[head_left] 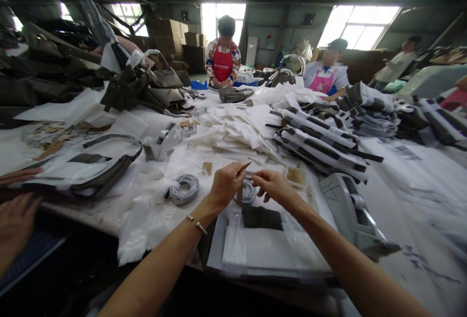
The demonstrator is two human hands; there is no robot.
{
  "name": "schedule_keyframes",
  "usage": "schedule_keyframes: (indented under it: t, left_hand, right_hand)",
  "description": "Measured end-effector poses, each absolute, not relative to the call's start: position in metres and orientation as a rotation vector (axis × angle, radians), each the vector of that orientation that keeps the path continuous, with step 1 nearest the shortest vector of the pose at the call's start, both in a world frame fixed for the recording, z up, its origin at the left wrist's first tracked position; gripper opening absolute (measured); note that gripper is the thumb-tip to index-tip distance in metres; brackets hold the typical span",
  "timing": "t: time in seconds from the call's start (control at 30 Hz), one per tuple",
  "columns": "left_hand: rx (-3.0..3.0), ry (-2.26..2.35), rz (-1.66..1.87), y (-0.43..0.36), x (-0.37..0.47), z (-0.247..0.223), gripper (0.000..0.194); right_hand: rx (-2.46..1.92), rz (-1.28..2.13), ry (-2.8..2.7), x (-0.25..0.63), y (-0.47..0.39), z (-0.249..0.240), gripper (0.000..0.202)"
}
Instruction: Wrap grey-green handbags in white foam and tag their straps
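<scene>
My left hand [228, 181] is closed in a pinch above the far edge of a flat bag. A strap [240, 196] hangs below its fingers, and a small brown pointed tip sticks out at the top. Close beside it, my right hand [272, 185] has its fingers bent, thumb and forefinger together at a greyish strip; what they grip is too small to make out. Below both hands lies the bag [262, 218], dark olive where it shows, mostly covered in white paper and clear film. Just behind the hands sits a grey coil [249, 193], partly hidden.
A grey tape dispenser [345, 205] stands at right, near a clear tray [296, 177] of small yellowish pieces. Another coil [185, 189] lies left. White sheets [237, 132] and wrapped dark bundles [317, 144] pile up ahead. A co-worker's hand [18, 227] is at far left, beside a handbag [109, 171].
</scene>
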State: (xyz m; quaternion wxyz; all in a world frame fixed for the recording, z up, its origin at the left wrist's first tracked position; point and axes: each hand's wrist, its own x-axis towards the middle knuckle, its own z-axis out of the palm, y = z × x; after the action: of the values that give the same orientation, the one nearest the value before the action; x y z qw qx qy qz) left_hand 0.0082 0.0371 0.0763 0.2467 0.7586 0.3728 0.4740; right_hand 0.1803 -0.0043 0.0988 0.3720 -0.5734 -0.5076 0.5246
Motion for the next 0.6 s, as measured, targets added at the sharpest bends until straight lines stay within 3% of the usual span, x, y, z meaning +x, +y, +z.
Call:
schedule_keyframes:
  t: [0.33,0.6]
  left_hand:
    - [2.200,0.986,1.223,0.031,0.009,0.080,0.026]
    - [1.721,0.668,0.986,0.022,0.003,0.100,0.028]
  right_hand:
    - [-0.951,1.559,-0.801,0.171,-0.001,0.096,0.048]
    - [-0.901,1.550,-0.887,0.182,-0.005,0.101,0.041]
